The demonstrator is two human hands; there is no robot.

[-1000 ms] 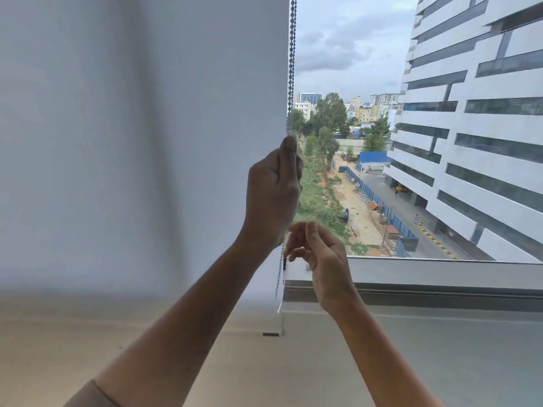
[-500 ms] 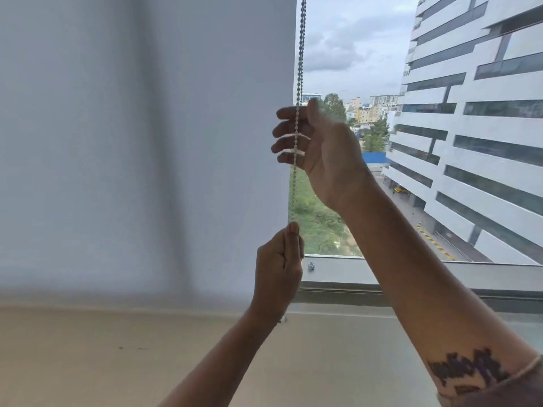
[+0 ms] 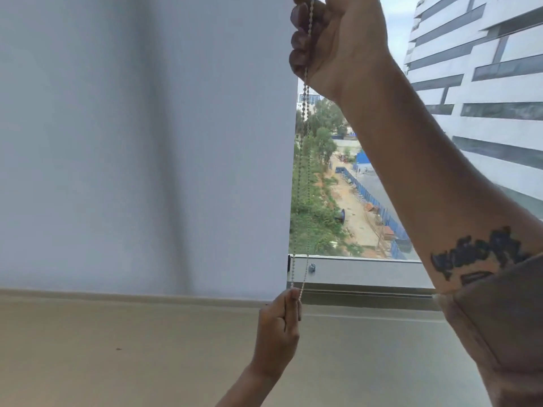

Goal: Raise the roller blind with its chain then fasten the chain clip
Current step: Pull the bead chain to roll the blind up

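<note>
A pale grey roller blind point(image 3: 141, 142) covers the left part of the window down to the sill. Its beaded chain point(image 3: 302, 177) hangs in two strands along the blind's right edge. My right hand point(image 3: 332, 39) is high at the top of the view, fingers closed around the chain. My left hand point(image 3: 279, 327) is low by the sill, pinching the chain's lower end between thumb and fingers. A small metal clip point(image 3: 312, 268) sits on the window frame just right of the chain.
The grey window frame point(image 3: 367, 274) runs along the bottom of the glass, above a wide beige sill point(image 3: 132, 348). Outside are a white building point(image 3: 484, 83), trees and a road far below.
My right hand has climbed the chain from near the sill to the top of the view. My left hand has dropped from mid-chain down to the sill, holding the chain.
</note>
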